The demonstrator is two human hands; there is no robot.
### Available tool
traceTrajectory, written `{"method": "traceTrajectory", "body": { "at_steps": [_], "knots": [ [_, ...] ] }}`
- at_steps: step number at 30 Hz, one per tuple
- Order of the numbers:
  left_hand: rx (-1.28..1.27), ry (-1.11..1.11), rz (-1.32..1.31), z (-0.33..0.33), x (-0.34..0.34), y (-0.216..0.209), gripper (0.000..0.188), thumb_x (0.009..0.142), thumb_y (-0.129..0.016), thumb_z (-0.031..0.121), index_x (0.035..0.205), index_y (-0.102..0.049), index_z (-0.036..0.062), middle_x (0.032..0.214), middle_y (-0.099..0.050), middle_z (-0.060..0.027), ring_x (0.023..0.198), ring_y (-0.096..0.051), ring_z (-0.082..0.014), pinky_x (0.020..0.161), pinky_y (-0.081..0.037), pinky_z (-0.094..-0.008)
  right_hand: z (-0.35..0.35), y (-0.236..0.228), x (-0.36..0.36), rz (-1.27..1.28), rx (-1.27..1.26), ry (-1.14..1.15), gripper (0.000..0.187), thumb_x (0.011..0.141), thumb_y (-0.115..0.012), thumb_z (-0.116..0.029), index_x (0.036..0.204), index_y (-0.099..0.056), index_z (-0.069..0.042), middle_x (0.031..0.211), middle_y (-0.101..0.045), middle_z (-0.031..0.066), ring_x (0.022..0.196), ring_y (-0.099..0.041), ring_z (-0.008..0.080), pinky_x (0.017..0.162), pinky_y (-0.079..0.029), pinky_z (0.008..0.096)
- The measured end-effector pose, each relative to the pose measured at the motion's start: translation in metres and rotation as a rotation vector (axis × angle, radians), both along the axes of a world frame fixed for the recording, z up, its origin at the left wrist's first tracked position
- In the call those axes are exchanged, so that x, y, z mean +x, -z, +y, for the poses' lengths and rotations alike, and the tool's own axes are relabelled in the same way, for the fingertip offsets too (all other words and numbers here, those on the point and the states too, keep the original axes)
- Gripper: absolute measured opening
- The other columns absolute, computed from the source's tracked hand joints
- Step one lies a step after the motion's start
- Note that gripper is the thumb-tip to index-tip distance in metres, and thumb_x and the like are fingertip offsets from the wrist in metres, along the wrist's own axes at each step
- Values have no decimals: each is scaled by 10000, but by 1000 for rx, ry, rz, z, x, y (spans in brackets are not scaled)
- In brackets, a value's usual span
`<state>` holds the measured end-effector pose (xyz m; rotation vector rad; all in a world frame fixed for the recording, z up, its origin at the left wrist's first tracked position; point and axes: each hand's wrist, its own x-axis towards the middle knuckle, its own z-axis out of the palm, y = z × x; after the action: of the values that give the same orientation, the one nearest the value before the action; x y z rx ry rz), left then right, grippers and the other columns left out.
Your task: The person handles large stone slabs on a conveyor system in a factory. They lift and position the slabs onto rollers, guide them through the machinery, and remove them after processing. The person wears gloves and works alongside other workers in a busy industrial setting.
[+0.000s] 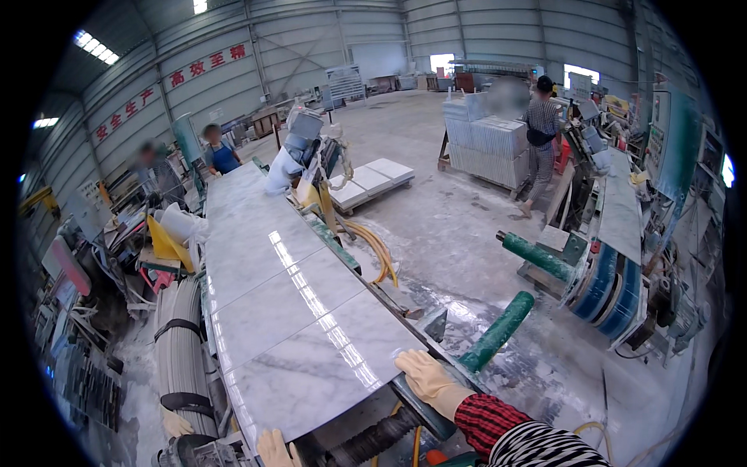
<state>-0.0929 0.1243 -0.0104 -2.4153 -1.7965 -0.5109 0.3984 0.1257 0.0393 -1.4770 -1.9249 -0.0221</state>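
A line of polished white-grey marble slabs (257, 311) lies end to end on a long conveyor. The nearest marble slab (311, 385) reaches past its near end, above a dark ribbed roller. My right hand (428, 380), in a cream rubber glove, is closed on this slab's right edge by the near corner, fingers over its top. At the near left corner my left hand (277, 450), gloved alike, grips the edge; the lower picture border cuts it off. Another cream glove (177, 423) shows left of the conveyor; whether a hand is in it I cannot tell.
A strapped bundle of grey strips (180, 342) flanks the conveyor at left. Green rollers (498, 331) jut out at right. Yellow hoses (377, 245) lie on the wet floor. Stacked slabs (486, 144) stand beyond, near a walking person (541, 124). Two people are at far left.
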Motion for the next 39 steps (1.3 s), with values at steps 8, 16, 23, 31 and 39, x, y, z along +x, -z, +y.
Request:
{"method": "traceTrajectory", "body": {
  "at_steps": [8,16,23,31,39],
  "knots": [
    [34,21,-30,-8,5,-8,655,1093,-626,332,1674,-475,71,1700,-451,-287,1573,-422,-473,1324,-290,-581,-4,0,3,-26,-71,-3,342,886,-622,-24,1224,-594,-63,1195,-614,147,1136,-589,382,996,-471,472],
    [27,-8,-38,-10,5,-2,659,1092,-628,339,1680,-470,87,1697,-458,-278,1570,-425,-468,1330,-287,-577,-6,-10,0,-34,14,5,223,914,-593,-39,1132,-588,-85,1094,-596,120,1061,-598,355,941,-476,455],
    [-20,-35,-30,-10,6,-1,669,1079,-636,345,1682,-472,107,1692,-471,-266,1566,-426,-468,1328,-291,-579,-9,-7,0,-60,40,26,176,923,-588,-57,1093,-587,-102,1049,-584,106,1033,-598,344,911,-475,449],
    [63,-38,-30,-16,3,0,633,1045,-664,308,1613,-533,61,1634,-529,-271,1524,-464,-485,1298,-326,-595,-14,-8,-3,-28,44,-6,200,914,-599,-55,1111,-604,-91,1048,-592,122,1017,-598,361,901,-479,470],
    [57,-31,-124,-15,11,5,599,1000,-696,281,1520,-566,12,1587,-531,-330,1492,-461,-530,1273,-310,-633,54,-69,38,39,354,56,300,970,-640,-111,1268,-655,-81,1188,-725,246,1083,-683,482,925,-571,522]
  ]
}}
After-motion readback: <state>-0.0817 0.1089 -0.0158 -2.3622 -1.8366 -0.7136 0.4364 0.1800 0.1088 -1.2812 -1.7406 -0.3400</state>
